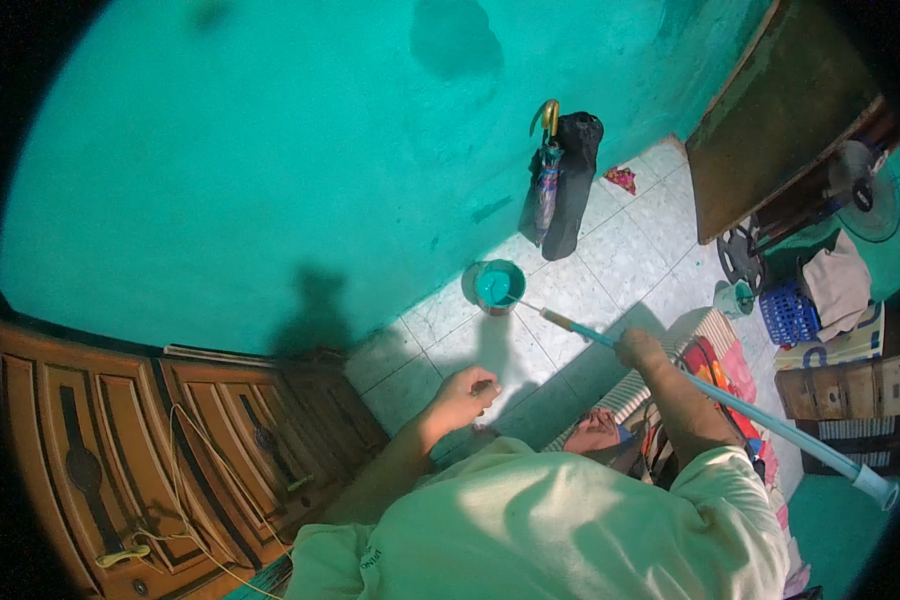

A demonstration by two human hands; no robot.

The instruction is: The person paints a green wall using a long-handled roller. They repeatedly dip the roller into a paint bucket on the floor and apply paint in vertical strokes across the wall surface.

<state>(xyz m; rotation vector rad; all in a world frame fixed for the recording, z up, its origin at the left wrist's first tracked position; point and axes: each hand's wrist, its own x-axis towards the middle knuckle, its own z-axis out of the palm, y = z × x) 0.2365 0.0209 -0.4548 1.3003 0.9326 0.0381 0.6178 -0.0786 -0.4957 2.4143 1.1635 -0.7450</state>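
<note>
Our right hand (642, 350) grips long, slanting pale-blue pole (770, 428), fingers closed round it; pole's thin end (528, 304) reaches into round turquoise bucket (517, 279) on white tiled floor (622, 240), near turquoise wall (220, 180). Our left hand (462, 398) apart, fingers curled; we cannot tell whether holding anything.

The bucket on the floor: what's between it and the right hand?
In the head view, the light-blue pole gripped by the right hand spans that stretch to the bucket, above pale floor tiles.

Pole (750, 412): tip hidden in bucket (511, 272); dark spot (483, 386) at left hand (458, 400) unclear; wooden doors (120, 430) cut off.
</note>
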